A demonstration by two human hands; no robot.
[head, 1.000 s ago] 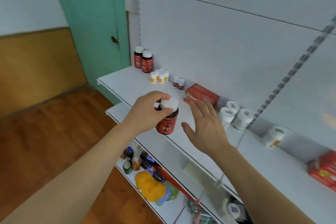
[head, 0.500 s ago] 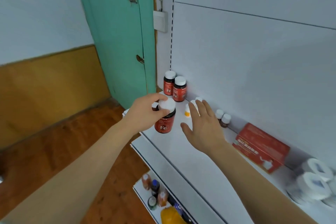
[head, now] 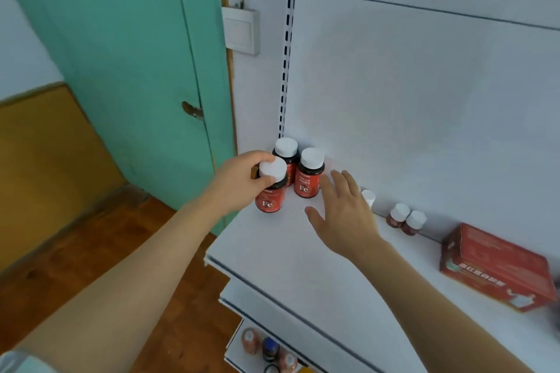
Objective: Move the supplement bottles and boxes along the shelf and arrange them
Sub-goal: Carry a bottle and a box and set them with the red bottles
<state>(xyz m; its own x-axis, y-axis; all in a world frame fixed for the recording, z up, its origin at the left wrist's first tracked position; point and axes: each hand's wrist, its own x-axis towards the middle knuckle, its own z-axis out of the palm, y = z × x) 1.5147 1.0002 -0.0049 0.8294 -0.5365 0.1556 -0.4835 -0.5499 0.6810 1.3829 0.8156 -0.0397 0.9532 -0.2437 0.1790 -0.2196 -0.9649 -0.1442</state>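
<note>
- Grip status: my left hand (head: 242, 180) clamps the Fe bottle (head: 270, 188) at its white cap, fingers and thumb curled round the rim. I judge a cap hold is used so the red label faces outward and the base stays free to set down.
- Location of the held bottle: at the left end of the top shelf (head: 291, 263), near its front corner, at about 7 o'clock from the two standing Fe bottles (head: 300, 171). Whether its base touches the shelf, I cannot tell.
- Reference group: the pair stands upright in the back corner against the white panel, side by side, labels forward. I judge the held bottle is meant to join them as a front row.
- Right hand (head: 342, 215): fingers spread and straight, holding nothing, hovering over the shelf at 3 o'clock from the pair. I judge it is placed there to steady or nudge the row.
- Remaining stock: a small white-capped bottle (head: 368, 197) shows partly behind my right hand; two small dark bottles (head: 406, 219) stand touching by the back panel at 3 o'clock; a red box (head: 497, 266) lies further right.
- Lower shelf: more bottles (head: 269, 348) are visible below the front edge.
- Risk: the held bottle is close to the shelf's left edge, so I would set it inboard.
</note>
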